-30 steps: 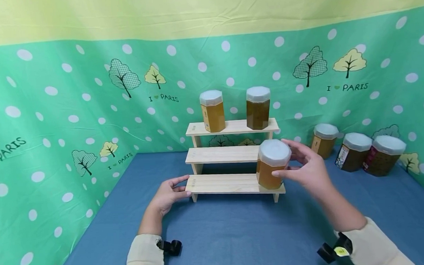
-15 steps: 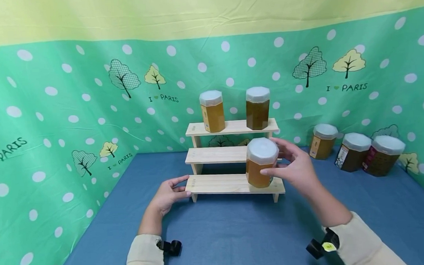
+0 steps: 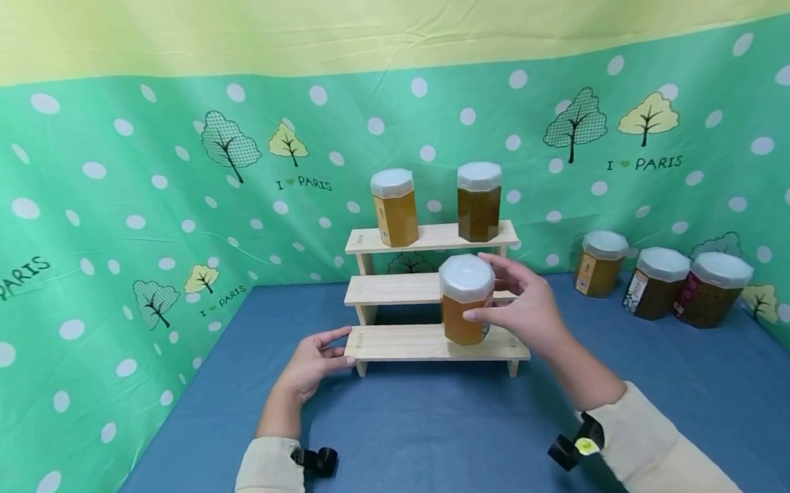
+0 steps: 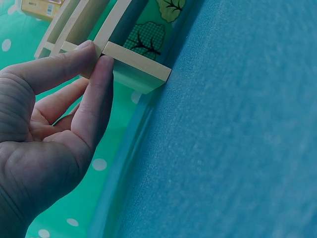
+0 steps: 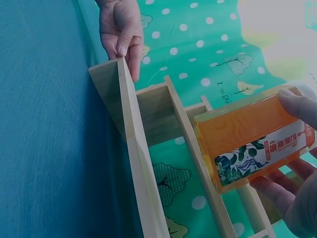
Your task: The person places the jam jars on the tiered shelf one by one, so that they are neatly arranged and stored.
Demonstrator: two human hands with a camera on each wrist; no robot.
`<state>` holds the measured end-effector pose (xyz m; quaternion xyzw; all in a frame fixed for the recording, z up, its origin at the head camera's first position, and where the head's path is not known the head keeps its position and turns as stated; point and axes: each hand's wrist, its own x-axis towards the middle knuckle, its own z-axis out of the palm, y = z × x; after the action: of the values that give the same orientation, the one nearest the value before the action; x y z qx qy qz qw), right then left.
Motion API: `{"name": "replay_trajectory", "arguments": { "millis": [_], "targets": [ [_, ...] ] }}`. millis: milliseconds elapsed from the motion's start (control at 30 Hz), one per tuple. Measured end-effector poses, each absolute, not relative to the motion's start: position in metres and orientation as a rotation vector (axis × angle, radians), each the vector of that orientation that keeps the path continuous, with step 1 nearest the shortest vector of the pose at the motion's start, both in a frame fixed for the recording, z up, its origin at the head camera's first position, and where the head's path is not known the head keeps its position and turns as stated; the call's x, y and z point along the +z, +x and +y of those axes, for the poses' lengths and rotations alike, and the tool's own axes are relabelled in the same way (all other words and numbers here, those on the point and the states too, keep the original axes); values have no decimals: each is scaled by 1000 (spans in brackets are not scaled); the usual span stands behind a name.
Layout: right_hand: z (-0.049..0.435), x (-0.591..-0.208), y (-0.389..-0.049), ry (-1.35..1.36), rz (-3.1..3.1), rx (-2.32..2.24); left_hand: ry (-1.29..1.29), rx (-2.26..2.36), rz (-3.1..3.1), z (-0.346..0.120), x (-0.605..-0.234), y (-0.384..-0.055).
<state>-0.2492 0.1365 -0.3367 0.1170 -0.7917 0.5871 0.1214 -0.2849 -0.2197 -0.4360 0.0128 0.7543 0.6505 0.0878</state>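
A three-step wooden display stand (image 3: pixel 394 342) stands on the blue cloth. My left hand (image 3: pixel 314 366) pinches the left end of its lowest step, thumb and forefinger at the board's corner in the left wrist view (image 4: pixel 54 124). My right hand (image 3: pixel 524 306) grips an amber-filled jar (image 3: pixel 463 319) with a white lid from its right side. The jar is upright over the lowest step; in the right wrist view its label (image 5: pixel 262 153) shows, and the base appears off the boards. On the top step sit a golden jar (image 3: pixel 397 220) and a darker brown jar (image 3: pixel 480 215).
Three more lidded jars stand at the right by the backdrop: a golden one (image 3: pixel 598 268), a dark one (image 3: pixel 652 291) and another dark one (image 3: pixel 707 299). A green dotted cloth backdrop (image 3: pixel 179 162) rises behind and at the left.
My right hand has carried the amber jar leftward along the lowest step, from its right end to just right of its middle. The left hand has stayed at the stand's left end.
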Motion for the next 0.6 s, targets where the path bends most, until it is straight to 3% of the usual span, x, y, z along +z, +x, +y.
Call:
{"name": "replay_trajectory", "arguments": {
  "millis": [600],
  "targets": [
    [104, -325, -270, 353, -2286, 1767, 47, 1938, 2251, -220, -435, -284]
  ]
}}
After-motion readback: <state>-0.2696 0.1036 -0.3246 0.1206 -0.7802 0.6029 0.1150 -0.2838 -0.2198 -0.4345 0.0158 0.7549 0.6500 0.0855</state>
